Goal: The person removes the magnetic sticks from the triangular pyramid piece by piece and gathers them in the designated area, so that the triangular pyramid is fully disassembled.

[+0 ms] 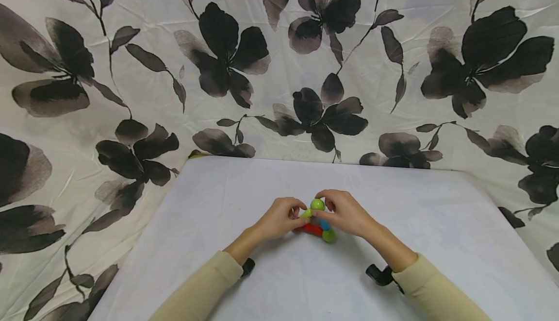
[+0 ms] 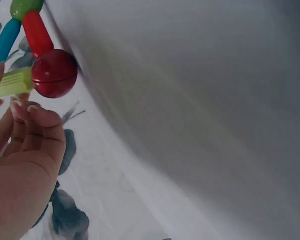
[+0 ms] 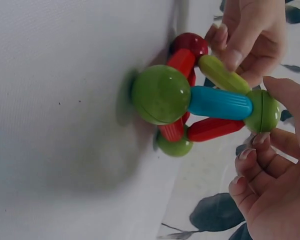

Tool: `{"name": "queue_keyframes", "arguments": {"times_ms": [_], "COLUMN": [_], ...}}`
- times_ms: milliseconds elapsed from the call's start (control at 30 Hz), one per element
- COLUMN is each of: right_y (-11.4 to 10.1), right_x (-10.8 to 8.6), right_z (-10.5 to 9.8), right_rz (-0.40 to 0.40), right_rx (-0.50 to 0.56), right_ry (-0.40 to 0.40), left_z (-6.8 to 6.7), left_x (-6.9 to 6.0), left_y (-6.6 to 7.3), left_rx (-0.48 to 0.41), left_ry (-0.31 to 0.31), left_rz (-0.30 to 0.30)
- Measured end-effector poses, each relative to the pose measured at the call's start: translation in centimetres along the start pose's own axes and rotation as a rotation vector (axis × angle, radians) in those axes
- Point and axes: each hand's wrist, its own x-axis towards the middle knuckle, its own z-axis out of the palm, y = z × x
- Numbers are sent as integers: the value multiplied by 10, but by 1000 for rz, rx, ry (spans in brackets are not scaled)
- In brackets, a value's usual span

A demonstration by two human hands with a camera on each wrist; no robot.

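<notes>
A small pyramid of toy rods and balls stands on the white table between the two hands. At its top is a green ball (image 3: 264, 111), which my right hand (image 1: 347, 211) pinches between thumb and fingers. My left hand (image 1: 279, 218) pinches the yellow-green rod (image 3: 221, 74) that slopes from the top ball to a dark red ball (image 2: 55, 74). A blue rod (image 3: 220, 102) runs from the top ball to another green ball (image 3: 161, 95) at the base. Red rods (image 3: 216, 129) form other edges, and a further green ball (image 3: 175, 145) sits at the base.
The white table (image 1: 209, 185) spreads around the pyramid. A floral cloth (image 1: 271, 92) hangs behind it and lies at the sides. Black wrist straps (image 1: 380, 275) show at the beige sleeves (image 1: 205, 287).
</notes>
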Motion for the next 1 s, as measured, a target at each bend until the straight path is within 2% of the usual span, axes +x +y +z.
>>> {"name": "queue_keyframes", "arguments": {"times_ms": [167, 467, 600, 833, 1000], "right_y": [2, 8, 10, 10, 12], "right_x": [2, 3, 2, 0, 0], "right_z": [3, 6, 8, 10, 10], "right_rz": [-12, -38, -39, -54, -44], "right_rx": [-2, 72, 96, 118, 150], "right_ry": [-1, -28, -36, -60, -84], "left_z": [2, 1, 0, -2, -4], "left_x": [3, 3, 3, 3, 2], "left_y": [1, 4, 4, 2, 3], "left_rx": [11, -8, 12, 43, 48], "left_ry": [-8, -52, -64, -103, -113], "left_rz": [-20, 0, 9, -16, -3]}}
